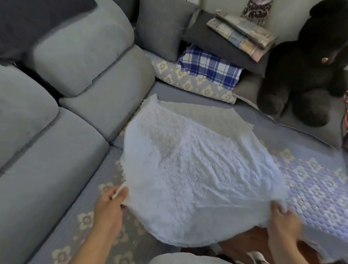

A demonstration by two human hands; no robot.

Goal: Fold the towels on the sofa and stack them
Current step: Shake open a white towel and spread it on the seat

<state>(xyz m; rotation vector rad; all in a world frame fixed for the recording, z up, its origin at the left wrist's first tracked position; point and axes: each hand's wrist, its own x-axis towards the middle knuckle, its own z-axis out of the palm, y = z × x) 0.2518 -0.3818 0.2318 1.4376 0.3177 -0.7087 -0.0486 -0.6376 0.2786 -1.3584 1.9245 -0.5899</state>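
White embossed floral towel (194, 176) lying spread over the quilted blue sofa cover (316, 188), left hand (110, 200) pinching its near left corner, right hand (283, 219) gripping its near right corner, folded plaid towels (242, 35) sitting stacked on a dark grey cushion (215, 42) beyond.

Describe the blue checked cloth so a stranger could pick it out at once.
Start at the big black teddy bear sitting at the far right of the sofa, then look to its left, where a dark grey cushion lies flat. The blue checked cloth lies folded beneath that cushion. It is the only bold blue-and-white plaid there; the folded towels on top of the cushion are pale beige and faded.
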